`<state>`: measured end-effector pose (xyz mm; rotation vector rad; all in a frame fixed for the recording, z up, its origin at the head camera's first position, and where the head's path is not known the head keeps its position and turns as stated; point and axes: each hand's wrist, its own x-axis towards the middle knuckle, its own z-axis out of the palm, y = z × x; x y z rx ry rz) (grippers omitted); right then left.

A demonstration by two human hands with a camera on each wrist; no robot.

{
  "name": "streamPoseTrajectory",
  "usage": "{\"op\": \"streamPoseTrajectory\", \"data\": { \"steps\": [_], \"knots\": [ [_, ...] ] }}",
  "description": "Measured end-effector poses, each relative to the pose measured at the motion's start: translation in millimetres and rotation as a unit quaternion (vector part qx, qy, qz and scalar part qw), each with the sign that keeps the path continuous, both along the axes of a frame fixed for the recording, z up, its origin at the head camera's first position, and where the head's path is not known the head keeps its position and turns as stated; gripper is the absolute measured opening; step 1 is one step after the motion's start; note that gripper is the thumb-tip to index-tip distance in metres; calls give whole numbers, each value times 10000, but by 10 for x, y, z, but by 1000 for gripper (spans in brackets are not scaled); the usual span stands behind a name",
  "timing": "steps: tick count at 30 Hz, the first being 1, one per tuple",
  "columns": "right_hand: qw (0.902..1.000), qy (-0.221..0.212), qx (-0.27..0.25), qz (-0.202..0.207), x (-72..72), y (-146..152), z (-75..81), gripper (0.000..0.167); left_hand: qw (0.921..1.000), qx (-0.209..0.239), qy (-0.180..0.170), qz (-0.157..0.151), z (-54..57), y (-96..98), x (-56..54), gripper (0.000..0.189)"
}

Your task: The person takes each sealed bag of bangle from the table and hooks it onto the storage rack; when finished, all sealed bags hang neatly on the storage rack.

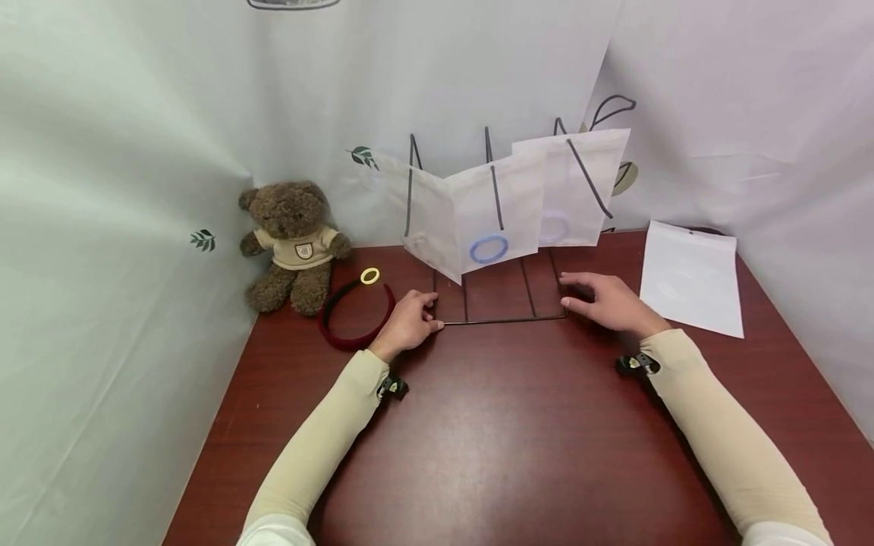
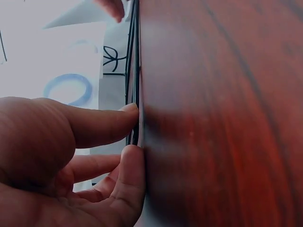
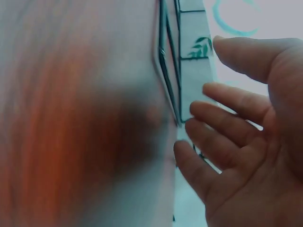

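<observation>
A black wire rack [image 1: 501,321] stands on the table, with several white translucent pouches [image 1: 496,205] hung over its upright prongs. Blue and purple rings show through two of the pouches. At the rack's front left corner, my left hand [image 1: 408,322] pinches the wire between thumb and fingers; the left wrist view shows the thumb and a fingertip against the black rod [image 2: 136,71]. Close to the front right corner is my right hand [image 1: 610,302]. In the right wrist view its fingers are spread and relaxed, apart from the wire, holding nothing.
Left of the rack lies a dark red headband [image 1: 341,343] with a yellow ring [image 1: 370,276] on its far side. A brown teddy bear [image 1: 290,243] sits against the back curtain. Another white pouch [image 1: 693,280] lies flat at the right. White curtains enclose the table [image 1: 519,447].
</observation>
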<state>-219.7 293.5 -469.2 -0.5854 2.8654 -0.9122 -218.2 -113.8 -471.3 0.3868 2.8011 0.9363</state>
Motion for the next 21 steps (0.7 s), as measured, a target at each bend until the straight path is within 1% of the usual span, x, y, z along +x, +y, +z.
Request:
{"op": "streamPoseTrajectory", "data": {
  "steps": [3, 6, 10, 15, 18, 21],
  "knots": [
    [9995, 87, -242, -192, -7, 77, 66, 48, 10000, -64, 24, -15, 11, -15, -14, 64],
    [9981, 153, -366, -466, -36, 191, 125, 46, 9999, -115, 22, -48, 16, -28, -32, 65],
    [9953, 219, -354, -871, -111, 380, 168, 45, 9998, -158, 56, -66, 23, -38, -52, 64],
    [9898, 345, -358, -1332, -255, 725, 114, 46, 9999, -122, -35, -19, 23, -28, -65, 64],
    [9840, 469, -371, -1676, -342, 978, 65, 47, 9999, -82, -131, -45, 17, -13, -66, 64],
    [9788, 443, -341, -1973, -417, 1208, 56, 50, 9999, -92, -105, -76, 12, -1, -66, 63]
  ]
}}
